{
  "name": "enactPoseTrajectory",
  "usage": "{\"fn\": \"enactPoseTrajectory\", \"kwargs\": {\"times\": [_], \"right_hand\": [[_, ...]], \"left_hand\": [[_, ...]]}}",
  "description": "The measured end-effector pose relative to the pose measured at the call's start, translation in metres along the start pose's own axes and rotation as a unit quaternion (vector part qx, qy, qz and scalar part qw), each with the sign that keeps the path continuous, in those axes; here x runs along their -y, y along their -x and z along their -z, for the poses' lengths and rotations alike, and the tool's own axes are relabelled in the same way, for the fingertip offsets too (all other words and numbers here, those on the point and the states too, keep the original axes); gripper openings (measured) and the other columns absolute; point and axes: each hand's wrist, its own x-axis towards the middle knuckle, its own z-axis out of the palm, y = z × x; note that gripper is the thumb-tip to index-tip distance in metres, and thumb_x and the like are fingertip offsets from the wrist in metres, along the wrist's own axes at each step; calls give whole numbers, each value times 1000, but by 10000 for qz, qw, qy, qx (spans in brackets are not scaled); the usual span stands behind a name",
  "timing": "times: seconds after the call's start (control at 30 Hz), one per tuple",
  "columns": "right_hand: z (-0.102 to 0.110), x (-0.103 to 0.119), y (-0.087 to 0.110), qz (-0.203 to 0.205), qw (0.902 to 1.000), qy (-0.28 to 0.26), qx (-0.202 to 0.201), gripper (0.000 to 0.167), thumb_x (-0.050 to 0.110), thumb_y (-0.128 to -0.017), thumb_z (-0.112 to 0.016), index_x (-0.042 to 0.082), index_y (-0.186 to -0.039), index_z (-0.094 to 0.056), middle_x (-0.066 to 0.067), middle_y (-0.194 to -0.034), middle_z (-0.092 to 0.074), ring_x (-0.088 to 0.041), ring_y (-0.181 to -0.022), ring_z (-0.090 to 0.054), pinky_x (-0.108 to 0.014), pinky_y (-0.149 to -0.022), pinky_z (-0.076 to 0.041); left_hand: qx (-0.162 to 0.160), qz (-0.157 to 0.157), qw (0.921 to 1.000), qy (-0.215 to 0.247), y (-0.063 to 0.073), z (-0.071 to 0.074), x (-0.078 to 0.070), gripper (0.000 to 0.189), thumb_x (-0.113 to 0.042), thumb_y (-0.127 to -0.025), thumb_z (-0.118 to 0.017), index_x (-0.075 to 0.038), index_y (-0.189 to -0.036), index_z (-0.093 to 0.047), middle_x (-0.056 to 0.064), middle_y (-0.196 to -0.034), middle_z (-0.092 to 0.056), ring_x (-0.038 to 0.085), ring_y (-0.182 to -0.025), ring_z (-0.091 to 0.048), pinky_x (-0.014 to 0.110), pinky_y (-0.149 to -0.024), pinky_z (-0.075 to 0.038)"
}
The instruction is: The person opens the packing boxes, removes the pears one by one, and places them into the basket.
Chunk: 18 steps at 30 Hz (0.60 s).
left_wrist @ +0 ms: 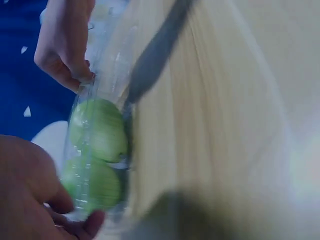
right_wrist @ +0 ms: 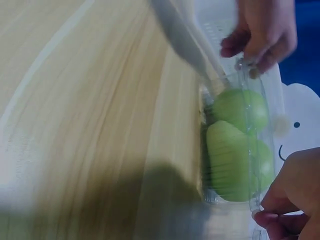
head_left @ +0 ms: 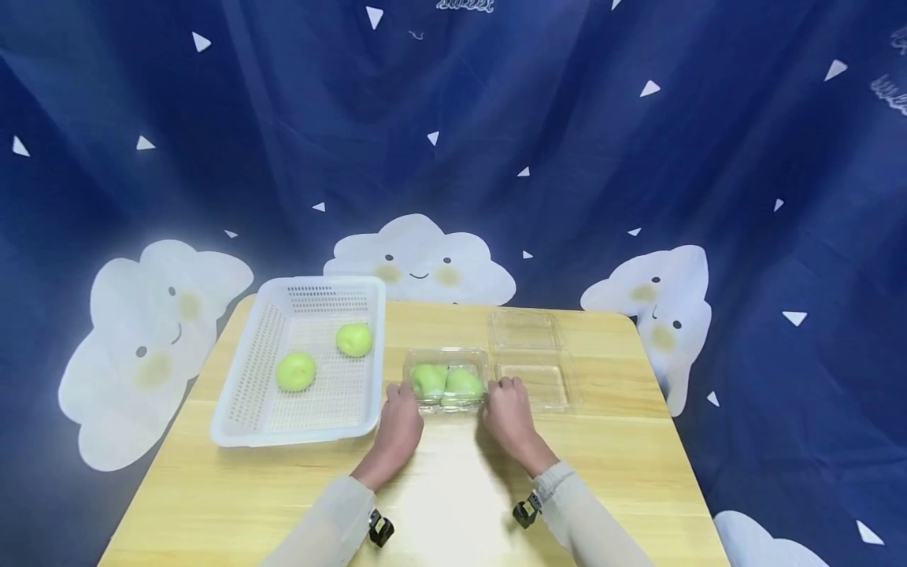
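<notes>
Left hand (head_left: pixel 401 417) and right hand (head_left: pixel 510 409) pinch clear box (head_left: pixel 464 357) at 2 near corners, fingers curled, middle of table (head_left: pixel 602 472). Done: 2 boxed apples (head_left: pixel 464 383), lid looks down. Remaining: 2 loose apples (head_left: pixel 295 372) in basket (head_left: pixel 379 354), table's far-left corner; open box (head_left: pixel 544 379) unfilled.

And here's the table (head_left: pixel 623 465), pale wood, carrying a white basket (head_left: pixel 298 435) on the left, a clear box (head_left: pixel 464 357) mid-table, and, just right of it, a second box (head_left: pixel 544 381), spread open!
</notes>
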Motion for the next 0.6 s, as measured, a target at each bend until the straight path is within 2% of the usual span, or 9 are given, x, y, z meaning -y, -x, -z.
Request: {"fn": "enactPoseTrajectory", "kwargs": {"times": [0.07,0.1,0.13,0.2,0.3,0.37,0.47,0.6], "right_hand": [[0,-3,0,-110,9995,-294,-41,11,-1,-76,-77,-4,-86,-74,-15,-75,-71,-25,-68,-60,-37,-70,-51],[0,-4,0,-152,9989,-434,-80,12,-3,-76,-77,-5,-87,-75,-16,-76,-71,-26,-68,-61,-38,-71,-52],[0,-4,0,-201,9982,-557,-104,12,-3,-77,-76,-5,-89,-75,-17,-77,-72,-27,-69,-63,-39,-72,-54],[0,-6,-1,-318,9966,-754,-115,15,-4,-79,-75,-6,-94,-75,-19,-80,-73,-29,-72,-66,-41,-73,-56],[2,-7,-1,-684,9913,-1125,34,20,-3,-83,-72,-7,-102,-76,-22,-89,-75,-34,-79,-70,-44,-77,-62],[5,-8,-2,-1060,9839,-1422,228,22,-1,-87,-67,-7,-107,-75,-23,-95,-75,-36,-86,-71,-46,-81,-64],[10,-9,-4,-1610,9665,-1960,394,27,1,-91,-61,-8,-113,-73,-24,-101,-75,-36,-89,-72,-46,-81,-65],[14,-8,-6,-2139,9396,-2630,474,28,3,-93,-60,-7,-116,-72,-21,-99,-75,-27,-81,-70,-37,-72,-63]], "left_hand": [[54,491,9948,892,3,-4,5,39,5,-96,-44,11,-133,-55,23,-109,-58,30,-92,-63,44,-80,-62],[116,709,9882,1353,5,-7,8,44,2,-98,-42,9,-140,-52,23,-116,-57,31,-98,-64,45,-86,-62],[178,941,9782,1843,6,-10,11,46,-2,-102,-40,7,-146,-48,22,-123,-57,31,-105,-63,46,-91,-61],[283,1314,9524,2738,9,-14,18,50,-9,-106,-40,4,-154,-39,21,-133,-55,30,-110,-64,44,-95,-60],[353,1784,9063,3814,13,-18,25,52,-17,-109,-42,2,-157,-34,21,-135,-55,27,-100,-67,36,-88,-61],[319,1905,8926,4074,14,-19,28,52,-23,-110,-44,0,-156,-37,22,-129,-61,26,-97,-68,37,-88,-61],[359,2054,8753,4363,14,-21,32,51,-31,-111,-46,-2,-153,-42,21,-117,-66,26,-96,-68,35,-90,-60],[502,2169,8452,4858,10,-25,40,49,-33,-111,-47,-3,-150,-44,21,-119,-63,26,-102,-65,31,-91,-60]]}}
